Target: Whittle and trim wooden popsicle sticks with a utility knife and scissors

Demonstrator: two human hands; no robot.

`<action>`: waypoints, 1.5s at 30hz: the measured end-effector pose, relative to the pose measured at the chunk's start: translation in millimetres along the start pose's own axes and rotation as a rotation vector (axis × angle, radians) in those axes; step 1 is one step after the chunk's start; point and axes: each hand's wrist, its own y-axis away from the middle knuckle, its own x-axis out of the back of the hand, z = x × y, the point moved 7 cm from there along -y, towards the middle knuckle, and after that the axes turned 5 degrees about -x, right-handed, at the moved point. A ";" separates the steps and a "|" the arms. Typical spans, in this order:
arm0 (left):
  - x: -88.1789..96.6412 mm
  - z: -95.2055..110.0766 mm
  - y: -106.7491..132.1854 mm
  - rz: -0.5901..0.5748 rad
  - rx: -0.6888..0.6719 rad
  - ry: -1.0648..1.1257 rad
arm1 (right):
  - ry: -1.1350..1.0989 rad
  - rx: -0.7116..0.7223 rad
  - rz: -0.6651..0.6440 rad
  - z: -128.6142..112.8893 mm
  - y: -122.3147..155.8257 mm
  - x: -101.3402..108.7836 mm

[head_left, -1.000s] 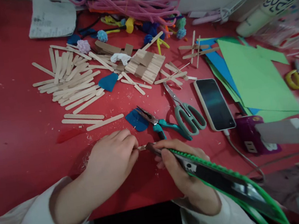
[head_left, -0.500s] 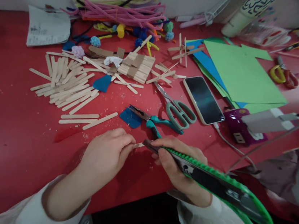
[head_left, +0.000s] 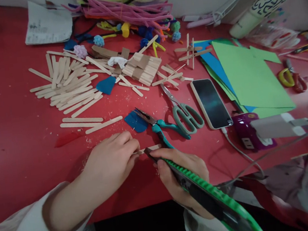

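Note:
Bent over the red table, my left hand (head_left: 114, 158) pinches the left end of a wooden craft stick (head_left: 154, 147), its fingertips hiding that end. My right hand (head_left: 182, 175) is wrapped round a large green and black utility knife (head_left: 208, 191). The knife's dark tip lies at the stick, just right of my left fingertips; whether it touches the wood, I cannot tell. Just beyond the stick lie teal-handled long-nose pliers (head_left: 155, 123) with jaws on a blue scrap (head_left: 135, 121), and grey-green scissors (head_left: 186, 115).
Loose craft sticks (head_left: 65, 81) are heaped at the left, with a joined stick panel (head_left: 144, 68) beside them. Pipe cleaners (head_left: 129, 8) lie along the wall. To the right are a phone (head_left: 211, 103) on a cable, green paper (head_left: 252, 73) and a purple power adapter (head_left: 245, 130).
My right hand and the knife have shifted slightly left and down, with the tip closer to my left fingers. More of the craft stick shows beyond the tip. My left hand is nearly still.

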 end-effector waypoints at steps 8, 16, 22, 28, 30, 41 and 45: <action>-1.7 -0.4 0.3 -0.010 0.031 0.015 | 0.014 0.041 -0.068 0.1 0.1 -5.9; -2.1 1.5 1.7 -0.016 -0.008 -0.062 | 0.033 0.045 -0.082 -0.8 0.4 -6.4; -2.7 2.0 1.4 -0.025 -0.006 -0.078 | 0.020 0.060 -0.095 -0.6 0.4 -8.0; -3.6 3.5 1.4 -0.077 0.012 -0.030 | 0.064 0.085 -0.168 -9.4 -1.9 -13.4; -3.5 3.4 0.6 -0.099 0.021 -0.010 | 0.056 0.084 -0.209 -12.2 -1.9 -17.0; 0.3 4.3 0.3 -0.110 0.031 0.013 | 0.053 0.125 -0.245 -22.5 -11.2 -22.3; 0.1 2.7 2.1 -0.062 0.038 -0.018 | -0.030 0.050 -0.140 -8.8 -6.8 -13.7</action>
